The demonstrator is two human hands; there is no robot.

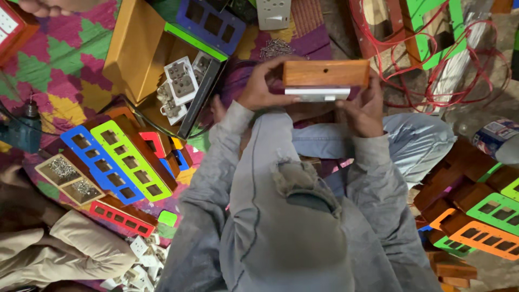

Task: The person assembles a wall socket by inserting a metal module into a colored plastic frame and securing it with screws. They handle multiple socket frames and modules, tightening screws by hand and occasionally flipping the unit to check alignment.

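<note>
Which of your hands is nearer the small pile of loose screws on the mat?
Left. The left hand, gripping the wooden box's left end, sits just below the pile of screws. The right hand holds the box's far end, farther away.

can't see much of the wooden box [326,73], only one long side faces up; the white plate [317,94] under it shows just as a thin edge; palms of both hands are tucked out of sight behind it; drill [21,130] is cut off at the left edge; bottle [498,141] runs off the right; screws [275,48] too tiny to count
</note>
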